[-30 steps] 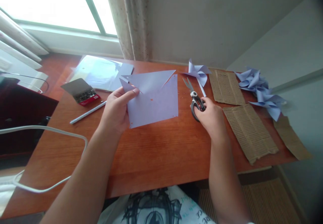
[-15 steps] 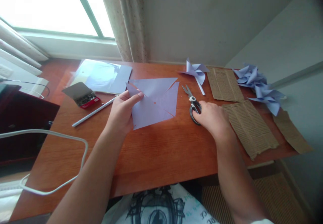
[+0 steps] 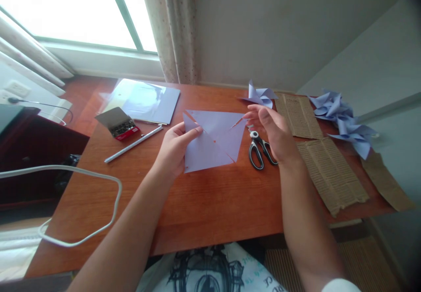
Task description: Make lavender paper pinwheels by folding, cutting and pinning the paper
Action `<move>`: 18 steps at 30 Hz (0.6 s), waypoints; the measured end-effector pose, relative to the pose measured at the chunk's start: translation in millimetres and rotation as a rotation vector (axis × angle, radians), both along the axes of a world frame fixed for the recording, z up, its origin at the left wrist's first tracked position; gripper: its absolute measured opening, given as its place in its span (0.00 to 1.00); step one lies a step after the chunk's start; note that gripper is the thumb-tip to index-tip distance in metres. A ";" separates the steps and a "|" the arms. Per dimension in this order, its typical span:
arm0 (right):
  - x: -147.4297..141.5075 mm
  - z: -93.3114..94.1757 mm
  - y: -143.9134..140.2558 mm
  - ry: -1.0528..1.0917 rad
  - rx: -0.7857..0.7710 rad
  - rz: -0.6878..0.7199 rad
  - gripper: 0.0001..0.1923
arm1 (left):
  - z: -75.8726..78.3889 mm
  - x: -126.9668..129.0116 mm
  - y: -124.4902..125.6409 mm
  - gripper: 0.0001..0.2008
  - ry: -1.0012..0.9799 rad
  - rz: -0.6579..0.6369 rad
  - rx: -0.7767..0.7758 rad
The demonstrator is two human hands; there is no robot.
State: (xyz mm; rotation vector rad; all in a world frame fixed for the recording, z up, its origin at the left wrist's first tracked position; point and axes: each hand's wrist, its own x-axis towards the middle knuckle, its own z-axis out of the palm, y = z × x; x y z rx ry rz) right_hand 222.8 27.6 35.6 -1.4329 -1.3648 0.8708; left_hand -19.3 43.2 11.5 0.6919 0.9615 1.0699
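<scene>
Pinched at its left side, a pale lilac paper square (image 3: 217, 151) is held by my left hand (image 3: 176, 147) above the table. Slits run in from its corners, and a small hole shows at its centre. My right hand (image 3: 269, 129) is raised at the paper's right edge, fingers apart and holding nothing; whether a fingertip touches the paper, I cannot tell. Beneath that hand lie black-and-grey scissors (image 3: 255, 154) on the table, their blades mostly hidden behind the hand and paper.
Left on the wooden table (image 3: 210, 208) are a rolled paper stick (image 3: 133, 144), an open red box of pins (image 3: 123, 129) and a plastic-covered paper pack (image 3: 148, 101). Rightward are a paper pinwheel (image 3: 259, 95), more pinwheels (image 3: 353, 129), corrugated cardboard (image 3: 332, 173). A white cable (image 3: 115, 208) loops front left.
My right hand has let go of the scissors and risen to the paper's right edge, opening its fingers. The scissors stay on the table. The whole view has shifted slightly.
</scene>
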 end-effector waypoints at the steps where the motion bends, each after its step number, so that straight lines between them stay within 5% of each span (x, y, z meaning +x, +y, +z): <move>1: -3.2 -5.1 4.3 0.082 -0.027 0.033 0.28 | -0.9 0.2 -0.2 0.15 -0.003 -0.002 0.000; 5: -10.1 -31.6 13.0 0.298 -0.119 0.115 0.24 | -4.6 1.5 -0.5 0.14 0.003 -0.011 -0.005; 9: -12.2 -50.2 14.3 0.432 -0.096 -0.038 0.18 | -6.5 3.3 -0.5 0.14 0.019 -0.031 -0.009; 18: -18.3 -53.4 9.2 0.458 -0.062 -0.090 0.15 | -11.2 5.8 -0.1 0.11 0.016 -0.042 0.026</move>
